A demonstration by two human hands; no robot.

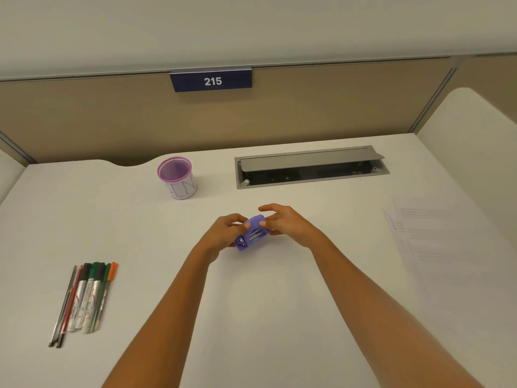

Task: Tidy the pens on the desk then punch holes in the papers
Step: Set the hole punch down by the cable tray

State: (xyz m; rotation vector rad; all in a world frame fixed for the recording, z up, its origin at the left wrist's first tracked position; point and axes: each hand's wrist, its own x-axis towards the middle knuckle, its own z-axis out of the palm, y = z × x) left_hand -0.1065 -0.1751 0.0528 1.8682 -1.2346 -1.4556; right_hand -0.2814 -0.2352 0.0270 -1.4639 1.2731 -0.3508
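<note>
Both hands hold the purple punch [251, 233] just above the desk [279, 303] at frame centre: left hand [223, 233] pinching its near end, right hand [282, 222] pinching its far end, fingers partly spread. Pens [84, 298] lie gathered at lower left, well apart from the cup [177, 177] (apparently empty). Papers [436, 236] sit at right, faint and cut off. Advice: keep the punch level and carry it to the papers' edge. Its slot is not discernible.

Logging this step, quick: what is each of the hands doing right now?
Left hand: closed on the purple hole punch.
Right hand: fingers gripping the same punch's other end.
</note>
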